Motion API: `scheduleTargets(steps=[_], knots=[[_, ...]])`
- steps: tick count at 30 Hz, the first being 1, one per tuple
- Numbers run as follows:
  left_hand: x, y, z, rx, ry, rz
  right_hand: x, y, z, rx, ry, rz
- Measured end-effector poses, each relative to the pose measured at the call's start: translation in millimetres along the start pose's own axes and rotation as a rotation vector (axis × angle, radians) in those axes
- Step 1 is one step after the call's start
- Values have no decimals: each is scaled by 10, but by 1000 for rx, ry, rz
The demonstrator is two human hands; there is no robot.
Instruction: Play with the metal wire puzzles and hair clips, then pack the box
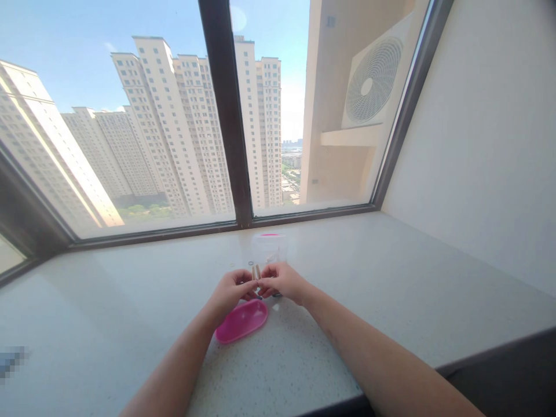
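**Fingertips Meet Over a Small Tan Piece at a High-Rise Window**

A person's left hand [238, 285] and right hand [280, 281] meet above the bench [313, 359], both holding a small tan piece [256, 271] pinched upright between their fingertips; its exact nature cannot be told. A dark item [277, 295], mostly hidden, shows just under the right hand.

A glossy pink oval tray [242, 322] lies beside the left wrist, between the hands and the bench's near edge. Just beyond the hands, toward the far edge, stands a clear container [269, 248] with pink at its top; any lettering on it is too faint to read. A small ring-shaped item [251, 263] sits to its left. Toward the bench's left edge, a bluish-grey item [12, 360] is blurred past recognition.

A dark window frame [223, 116] borders the far edge, with pale apartment towers [160, 121] and a fan unit [374, 81] outside. A white wall [482, 145] meets the right edge.
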State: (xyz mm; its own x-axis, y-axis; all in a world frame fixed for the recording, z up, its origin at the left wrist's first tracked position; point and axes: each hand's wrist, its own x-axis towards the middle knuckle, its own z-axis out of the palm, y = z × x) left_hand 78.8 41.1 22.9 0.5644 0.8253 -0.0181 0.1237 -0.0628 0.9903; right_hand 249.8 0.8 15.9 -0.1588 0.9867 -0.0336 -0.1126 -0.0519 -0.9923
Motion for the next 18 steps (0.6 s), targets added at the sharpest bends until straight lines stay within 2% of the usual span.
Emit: scheduleTargets(steps=[18], knots=[[31, -47, -9, -22, 18, -40, 6, 19, 7, -26, 4, -4]])
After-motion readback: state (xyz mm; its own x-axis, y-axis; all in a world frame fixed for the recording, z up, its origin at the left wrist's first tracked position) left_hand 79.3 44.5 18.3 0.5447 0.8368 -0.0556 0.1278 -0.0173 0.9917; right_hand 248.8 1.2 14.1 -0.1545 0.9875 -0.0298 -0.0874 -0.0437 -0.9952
